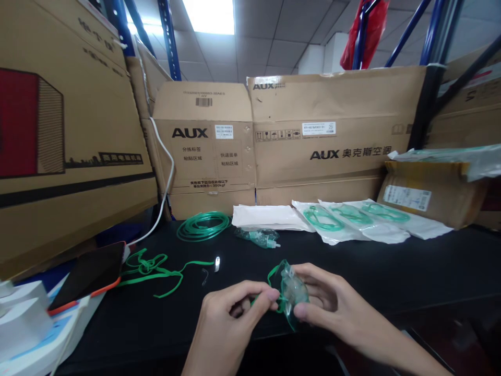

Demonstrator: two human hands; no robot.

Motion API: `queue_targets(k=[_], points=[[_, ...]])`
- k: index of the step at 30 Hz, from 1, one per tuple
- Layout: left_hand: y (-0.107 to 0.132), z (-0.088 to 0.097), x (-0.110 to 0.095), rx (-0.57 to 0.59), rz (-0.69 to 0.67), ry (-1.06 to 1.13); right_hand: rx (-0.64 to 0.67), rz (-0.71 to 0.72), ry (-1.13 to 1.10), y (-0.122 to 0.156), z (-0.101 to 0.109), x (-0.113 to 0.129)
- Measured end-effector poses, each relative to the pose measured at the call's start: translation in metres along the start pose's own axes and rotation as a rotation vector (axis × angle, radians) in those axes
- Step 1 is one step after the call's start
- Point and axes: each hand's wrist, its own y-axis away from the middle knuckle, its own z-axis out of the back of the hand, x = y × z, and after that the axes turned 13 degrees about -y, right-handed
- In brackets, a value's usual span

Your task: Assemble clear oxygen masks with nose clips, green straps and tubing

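Near the table's front edge, my right hand (pixel 323 297) grips a clear green oxygen mask (pixel 293 292) between thumb and fingers. At the mask's left side my left hand (pixel 245 308) pinches a green elastic strap (pixel 272 274). Part of that strap is hidden behind my fingers. Further left lie loose green straps (pixel 151 269) in a tangle. Beside their end sit a small metal nail clipper (pixel 217 263) and a thin clear loop (pixel 204 277). Behind my hands rests another clear green mask (pixel 258 238), lying on its side.
Coiled green tubing (pixel 203 226) lies at the back, next to a white packet (pixel 272 216). Several bagged tubing sets (pixel 356 222) are spread right of it. A phone (pixel 90 274) and white power strip (pixel 58 334) occupy the left. Cardboard boxes (pixel 336 120) wall the back.
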Motion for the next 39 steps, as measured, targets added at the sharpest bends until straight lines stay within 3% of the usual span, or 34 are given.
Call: queue_targets(k=[6,11,14,20,24,31,39], points=[[0.0,0.0,-0.004,0.108,0.116,0.077,-0.021,0.061,0.108,0.001,-0.003,0.0],[-0.001,-0.001,-0.005,0.146,0.052,0.071,-0.065,0.122,0.161,0.005,-0.003,-0.007],[-0.001,-0.001,-0.004,0.165,0.068,0.064,-0.098,0.21,0.186,0.008,-0.004,-0.014],[0.001,0.0,-0.008,0.176,0.128,0.09,-0.079,0.406,0.484,0.006,-0.006,-0.017],[-0.001,0.002,-0.011,0.256,0.129,0.136,-0.108,0.493,0.557,0.004,-0.008,-0.013],[0.0,0.003,-0.017,0.343,0.145,0.179,-0.152,0.529,0.555,0.003,-0.014,-0.01],[0.002,-0.001,-0.015,0.31,0.156,0.157,-0.14,0.485,0.653,0.007,-0.014,-0.009]])
